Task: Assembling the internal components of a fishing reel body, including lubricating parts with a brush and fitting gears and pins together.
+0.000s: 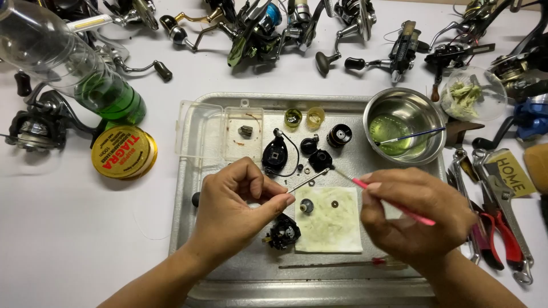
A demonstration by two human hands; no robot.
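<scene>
My left hand (234,199) pinches a thin metal rod (308,181) over a metal tray (188,188). My right hand (414,208) grips a pink-handled brush (394,204), its tip touching the rod's far end. Below them lies a stained white cloth (337,228) with a small gear (307,206) and a tiny washer (334,203) on it. A black reel body part (283,232) sits just left of the cloth, beneath my left thumb.
Black reel parts (274,154), two small caps and a clear plastic box (220,134) lie at the tray's back. A steel bowl (405,125) holds greenish liquid and a brush. Several fishing reels line the far edge; pliers and wrenches (496,228) right; a green bottle (85,74) and yellow spool (123,152) left.
</scene>
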